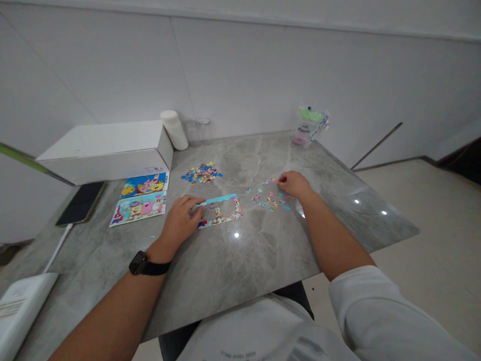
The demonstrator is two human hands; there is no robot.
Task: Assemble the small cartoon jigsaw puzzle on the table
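A partly assembled jigsaw frame (pixel 225 210) lies on the grey marble table (pixel 240 260). My left hand (pixel 181 218), with a black watch on the wrist, rests flat on the frame's left end, fingers stretched out. My right hand (pixel 295 183) is curled over the scattered loose pieces (pixel 268 198) to the right of the frame, fingertips pinched together among them; what they hold is too small to make out. A heap of mixed pieces (pixel 202 173) sits behind the frame.
Two cartoon picture cards (pixel 143 196) lie at the left beside a white box (pixel 108 150). A dark phone (pixel 80 202), a white cylinder (pixel 174 129), clear jars (pixel 199 131) and a plastic bag of items (pixel 308 126) stand around the table's edges.
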